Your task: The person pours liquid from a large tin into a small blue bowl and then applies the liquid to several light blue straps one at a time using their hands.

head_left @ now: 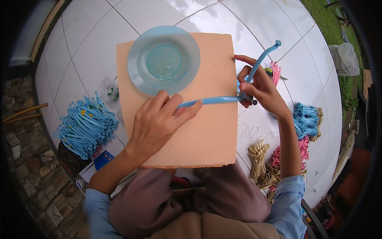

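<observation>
My left hand [156, 123] is closed, pinching one end of a shiny light-blue tube-like strip [219, 100] above a peach-coloured board [191, 143]. The strip runs right to my right hand [263, 88], whose fingers are closed round it at the board's right edge. From there a length of blue slants up and away to a flared tip, and a dark round end shows under the fingers. Whether this is one folded strip or two pieces, I cannot tell. A bluish glass plate [137, 59] sits on the far left of the board, with small clear scraps [169, 71] in it.
To the left lies a heap of blue strips [85, 127] with small yellow flowers. Bundles of blue strips [305, 119], beige strips [258, 157] and pink strips [302, 147] lie on the right. Loose white thread [256, 129] trails over the white tiles [211, 18]. The board rests over my lap.
</observation>
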Demonstrator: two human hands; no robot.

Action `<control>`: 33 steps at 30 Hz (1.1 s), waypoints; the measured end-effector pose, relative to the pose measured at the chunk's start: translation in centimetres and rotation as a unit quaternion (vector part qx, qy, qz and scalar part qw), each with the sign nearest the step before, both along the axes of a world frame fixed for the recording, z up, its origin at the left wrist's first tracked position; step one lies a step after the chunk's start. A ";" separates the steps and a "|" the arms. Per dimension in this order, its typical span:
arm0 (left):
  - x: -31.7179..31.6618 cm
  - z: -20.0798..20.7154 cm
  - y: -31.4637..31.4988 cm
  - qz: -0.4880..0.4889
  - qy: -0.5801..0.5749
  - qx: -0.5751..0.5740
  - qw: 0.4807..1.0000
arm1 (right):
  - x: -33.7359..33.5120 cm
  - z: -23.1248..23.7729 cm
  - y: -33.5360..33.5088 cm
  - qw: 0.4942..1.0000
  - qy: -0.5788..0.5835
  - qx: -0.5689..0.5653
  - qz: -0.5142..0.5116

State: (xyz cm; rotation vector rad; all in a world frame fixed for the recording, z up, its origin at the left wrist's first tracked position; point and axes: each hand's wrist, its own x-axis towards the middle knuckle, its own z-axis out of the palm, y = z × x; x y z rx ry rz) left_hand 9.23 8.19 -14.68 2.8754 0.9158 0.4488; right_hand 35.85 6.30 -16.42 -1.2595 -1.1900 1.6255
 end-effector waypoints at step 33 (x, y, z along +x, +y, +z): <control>2.5 0.1 -2.7 -0.016 0.126 0.111 0.986 | -0.1 -2.3 -2.4 0.987 -0.013 0.106 -0.124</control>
